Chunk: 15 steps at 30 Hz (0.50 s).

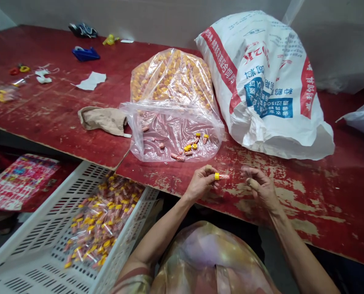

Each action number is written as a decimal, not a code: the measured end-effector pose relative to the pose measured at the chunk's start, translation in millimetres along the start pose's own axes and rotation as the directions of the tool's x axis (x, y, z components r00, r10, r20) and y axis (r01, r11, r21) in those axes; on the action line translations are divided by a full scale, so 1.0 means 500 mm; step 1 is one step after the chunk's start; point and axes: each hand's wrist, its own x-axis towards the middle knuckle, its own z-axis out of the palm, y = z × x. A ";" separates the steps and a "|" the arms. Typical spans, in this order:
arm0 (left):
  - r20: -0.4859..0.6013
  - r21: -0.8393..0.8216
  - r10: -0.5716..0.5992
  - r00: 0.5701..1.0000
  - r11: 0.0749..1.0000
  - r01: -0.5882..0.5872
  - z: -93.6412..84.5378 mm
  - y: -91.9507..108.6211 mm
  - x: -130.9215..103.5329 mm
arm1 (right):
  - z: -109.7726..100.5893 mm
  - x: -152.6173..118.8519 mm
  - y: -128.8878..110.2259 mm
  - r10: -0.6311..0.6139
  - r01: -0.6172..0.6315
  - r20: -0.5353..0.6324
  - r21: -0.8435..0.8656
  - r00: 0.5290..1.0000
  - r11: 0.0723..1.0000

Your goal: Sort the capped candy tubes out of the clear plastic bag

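My left hand point(202, 182) pinches a small clear tube with a yellow cap point(221, 176) just above the table's front edge. Pink bits fill the tube, and its uncapped end points to the right. My right hand point(260, 183) is a short way right of the tube, thumb and fingers curled close together. Motion smears its fingertips, and I cannot make out anything between them. Beyond the hands lies a clear plastic bag point(172, 81) packed with similar yellow-capped tubes. Several loose tubes point(188, 148) rest on its flattened mouth.
A white slotted crate point(56, 200) at lower left holds many capped tubes. A big white woven sack point(267, 81) stands right of the bag. A beige cloth sleeve point(104, 120), a white paper scrap point(92, 81) and a blue tape dispenser point(85, 53) lie on the red table.
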 end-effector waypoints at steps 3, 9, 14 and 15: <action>-0.030 -0.028 0.001 1.000 1.000 -0.002 -0.001 -0.009 -0.005 | 0.029 0.004 0.000 0.089 -0.066 -0.066 0.292 0.994 0.954; -0.034 -0.074 0.068 0.997 0.995 -0.070 0.005 -0.033 -0.010 | 0.082 -0.002 -0.002 0.105 -0.071 -0.075 0.365 0.992 0.928; -0.132 0.039 0.138 0.982 0.990 -0.134 0.016 -0.047 -0.015 | 0.100 -0.019 0.034 0.097 -0.083 -0.044 0.250 0.994 0.965; -0.161 0.101 0.178 0.971 0.981 -0.163 0.018 -0.048 -0.018 | 0.102 -0.022 0.038 0.082 -0.072 -0.037 0.223 0.996 0.972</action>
